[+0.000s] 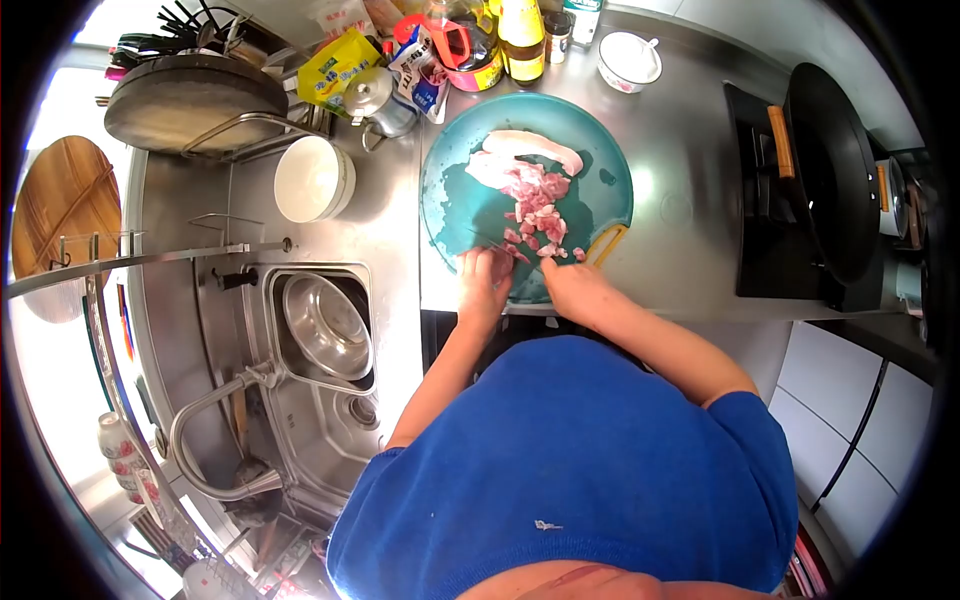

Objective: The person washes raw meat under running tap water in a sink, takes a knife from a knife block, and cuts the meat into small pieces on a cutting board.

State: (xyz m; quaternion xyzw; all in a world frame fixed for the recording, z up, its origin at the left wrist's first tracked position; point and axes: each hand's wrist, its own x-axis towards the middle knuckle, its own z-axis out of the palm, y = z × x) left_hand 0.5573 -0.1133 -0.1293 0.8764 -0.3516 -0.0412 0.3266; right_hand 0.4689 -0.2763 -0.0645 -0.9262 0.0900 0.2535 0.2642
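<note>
A round green cutting board (590, 130) lies on the counter in front of me. On it are a long pale strip of raw meat (535, 148) with fat and a heap of small cut pink pieces (540, 215). My left hand (483, 283) rests at the board's near edge, fingers curled beside the nearest pieces; what they grip is hidden. A thin dark line, perhaps a blade edge, shows just beyond its fingertips. My right hand (578, 288) is closed at the near edge, right of the left hand, and what it holds is hidden under it. The board's yellow handle (606, 244) sticks out beside it.
A black wok (825, 180) stands on the stove at right. A white bowl (314, 180) is left of the board, above a sink (300, 400) holding a metal basin (327, 325). Sauce bottles (522, 45), a metal pot (380, 100) and a small bowl (630, 62) line the back.
</note>
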